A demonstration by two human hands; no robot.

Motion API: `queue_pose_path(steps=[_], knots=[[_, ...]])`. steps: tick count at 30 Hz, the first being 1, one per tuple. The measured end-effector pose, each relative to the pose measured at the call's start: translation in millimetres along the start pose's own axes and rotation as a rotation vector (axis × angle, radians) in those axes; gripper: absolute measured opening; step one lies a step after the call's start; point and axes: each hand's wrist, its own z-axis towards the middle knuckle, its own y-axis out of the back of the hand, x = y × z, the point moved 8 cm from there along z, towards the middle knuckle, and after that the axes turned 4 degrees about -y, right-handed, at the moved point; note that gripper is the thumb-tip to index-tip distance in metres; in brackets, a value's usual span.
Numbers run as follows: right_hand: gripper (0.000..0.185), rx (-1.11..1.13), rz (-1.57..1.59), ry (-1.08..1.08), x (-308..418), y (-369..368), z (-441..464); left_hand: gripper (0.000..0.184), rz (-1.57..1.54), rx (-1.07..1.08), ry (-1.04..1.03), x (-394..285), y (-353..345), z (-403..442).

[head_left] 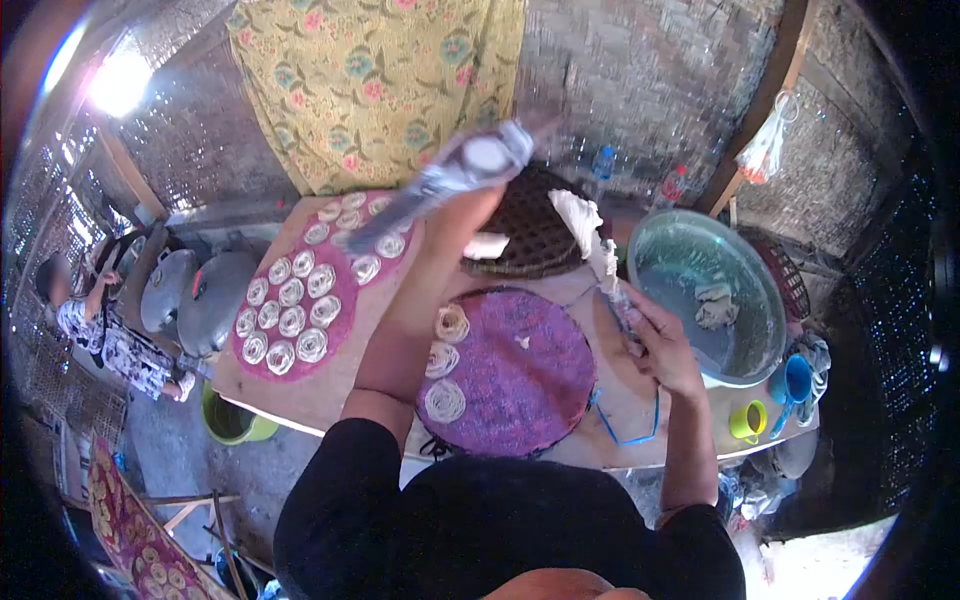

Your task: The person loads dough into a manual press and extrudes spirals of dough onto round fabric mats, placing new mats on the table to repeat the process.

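My left hand (478, 208) is raised over the far part of the table, closed round a long grey tool (425, 195) with a round white patch (487, 154) in it. Motion smears the tool, and its exact kind is unclear. My right hand (660, 345) grips a dough-smeared stick (612, 285), with a large white lump of dough (577, 222) at its far end. Before me lies a round purple mat (520, 370) with a few coiled noodle-like nests (445, 400) along its left side.
More nests (291, 292) cover pink mats (345, 345) on the left. A dark woven tray (535, 235) lies behind. On the right stand a big basin (640, 250) with dough (716, 308), a blue dipper (792, 380) and a yellow-green mug (747, 422). Another person (100, 320) is at far left.
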Motion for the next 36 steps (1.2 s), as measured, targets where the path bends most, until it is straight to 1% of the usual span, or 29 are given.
queue_pose_path(steps=[1,2,3,4,5,7,8,10,12,14,15,16,17,18,19,20,21,22,23,24,25,26,29,31,32,33,34,35,36], knots=[[0.035,0.007,0.004,-0.03,-23.6,5.7,4.3,0.042,-0.089,-0.013,0.105,18.8,4.4,-3.9],[0.036,-0.037,-0.293,0.062,-51.2,12.2,18.7,0.041,-0.177,-0.035,0.209,37.5,8.7,-8.8],[0.036,-0.075,-0.59,0.162,-81.0,11.1,31.7,0.04,-0.103,-0.077,0.125,48.4,10.9,-10.0],[0.038,-0.183,-0.823,0.459,-99.3,1.7,31.3,0.033,-0.377,-0.154,0.103,53.8,10.2,-11.1],[0.038,-0.174,-0.825,0.453,-100.5,-6.7,23.3,0.033,-0.374,-0.155,0.114,55.7,4.4,-17.7],[0.038,-0.113,-1.178,0.182,-112.0,-30.7,19.5,0.032,-0.514,-0.282,0.242,66.1,-7.2,-35.5],[0.038,-0.105,-1.179,0.18,-116.1,-36.2,18.0,0.033,-0.584,-0.294,0.186,65.4,-13.7,-39.5],[0.04,-0.084,-1.252,0.039,-137.2,-37.1,19.8,0.032,-0.56,-0.281,0.187,67.6,-26.7,-47.8],[0.042,-0.064,-1.239,0.02,-160.5,-33.7,24.6,0.031,-0.584,-0.271,0.202,69.7,-35.4,-55.1],[0.043,-0.059,-1.23,-0.004,-183.4,-19.8,28.9,0.029,-0.49,-0.161,0.213,67.4,-41.3,-52.9],[0.044,-0.078,-0.964,0.141,-180.9,-10.5,28.8,0.027,-0.555,-0.182,0.221,68.2,-44.9,-54.2],[0.044,-0.103,-0.698,0.279,-156.9,-5.3,23.7,0.027,-0.556,-0.201,0.249,64.9,-44.6,-55.5],[0.043,-0.065,-0.594,0.258,-140.1,10.8,13.6,0.027,-0.562,-0.218,0.273,61.8,-44.7,-55.6],[0.041,-0.037,-0.489,0.239,-90.9,23.7,-2.3,0.027,-0.52,-0.188,0.297,69.7,-49.4,-56.3],[0.041,-0.125,-0.628,0.162,-65.2,50.3,-12.4,0.028,-0.546,-0.162,0.254,77.3,-54.3,-57.2],[0.04,-0.208,-0.762,0.077,-49.7,81.8,-21.1,0.028,-0.437,-0.146,0.282,84.3,-56.0,-59.4],[0.038,-0.344,-0.773,0.128,-31.5,111.0,-28.2,0.028,-0.323,-0.134,0.305,88.5,-57.7,-61.2],[0.036,-0.475,-0.783,0.182,-17.3,140.1,-33.6,0.028,-0.415,-0.139,0.345,88.0,-60.1,-61.8],[0.033,-0.584,-0.901,0.064,-21.5,177.1,-28.9,0.028,-0.502,-0.145,0.388,85.1,-60.3,-61.6],[0.031,-0.687,-1.014,-0.057,-29.5,212.0,-21.4,0.027,-0.53,-0.134,0.355,78.5,-60.1,-58.8],[0.029,-0.727,-1.078,-0.162,-40.7,233.2,-12.0,0.027,-0.54,-0.125,0.353,83.9,-62.1,-60.1],[0.029,-0.757,-1.142,-0.273,-52.0,254.0,-3.2,0.027,-0.391,-0.074,0.25,85.4,-62.1,-60.6],[0.032,-0.62,-1.508,-0.537,-178.1,354.6,42.9,0.024,-0.447,-0.084,0.272,71.2,-54.8,-58.9],[0.034,-0.65,-1.622,-0.51,-140.1,329.3,39.4,0.024,-0.441,-0.109,0.258,69.5,-45.3,-59.1],[0.036,-0.673,-1.736,-0.485,-109.8,304.4,35.3,0.025,-0.5,-0.166,0.321,81.9,-39.5,-65.0],[0.038,-0.745,-1.629,-0.235,-75.4,275.4,33.5,0.02,-0.562,-0.168,0.383,88.0,-33.3,-67.9],[0.04,-0.8,-1.504,0.012,-38.4,241.1,28.8,0.016,-0.816,-0.22,0.586,99.4,-32.3,-72.1],[0.043,-0.597,-1.166,0.127,-2.2,190.6,27.7,0.012,-1.067,-0.278,0.79,103.3,-32.4,-76.0],[0.047,-0.404,-0.888,0.214,5.4,146.4,32.6,0.008,-1.187,-0.294,0.743,82.3,-24.3,-64.2]])
